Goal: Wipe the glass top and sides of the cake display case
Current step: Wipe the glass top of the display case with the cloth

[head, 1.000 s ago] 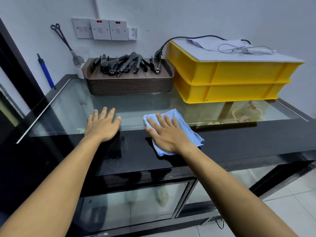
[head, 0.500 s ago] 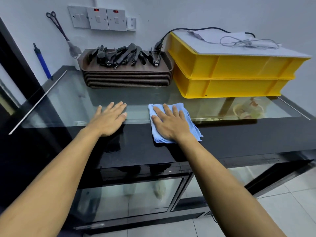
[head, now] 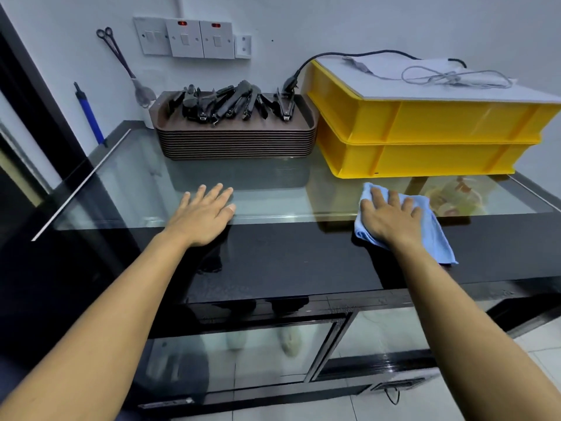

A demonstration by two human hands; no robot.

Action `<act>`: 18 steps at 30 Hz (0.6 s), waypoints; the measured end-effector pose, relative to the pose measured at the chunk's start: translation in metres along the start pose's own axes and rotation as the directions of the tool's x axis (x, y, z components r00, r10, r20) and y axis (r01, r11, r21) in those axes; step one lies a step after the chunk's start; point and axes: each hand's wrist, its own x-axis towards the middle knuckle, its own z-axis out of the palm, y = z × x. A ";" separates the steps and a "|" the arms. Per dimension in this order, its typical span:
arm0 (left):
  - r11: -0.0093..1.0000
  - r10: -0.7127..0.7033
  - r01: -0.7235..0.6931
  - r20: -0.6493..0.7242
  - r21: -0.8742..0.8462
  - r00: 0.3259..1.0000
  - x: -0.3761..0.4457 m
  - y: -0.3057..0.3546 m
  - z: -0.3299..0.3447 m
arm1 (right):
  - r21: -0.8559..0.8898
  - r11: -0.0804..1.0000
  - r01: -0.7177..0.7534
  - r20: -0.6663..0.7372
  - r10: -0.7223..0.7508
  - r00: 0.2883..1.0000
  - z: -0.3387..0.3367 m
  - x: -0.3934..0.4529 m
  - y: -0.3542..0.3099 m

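The display case (head: 288,265) has a glass top (head: 145,189) with a glossy black band along its near edge; at the back of the glass stands a stack of brown trays (head: 236,141), and just beside it to the right, two stacked yellow crates (head: 425,141); a blue cloth (head: 437,232) lies across the line between glass and black band, the right hand (head: 391,220) flat upon it; the left hand (head: 203,217) rests flat on the same line, well apart from the cloth
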 end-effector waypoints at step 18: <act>0.990 -0.019 0.011 -0.055 -0.142 0.998 0.008 -0.014 -0.005 | -0.030 0.879 0.477 0.096 -0.472 0.876 0.013 -0.076 -0.039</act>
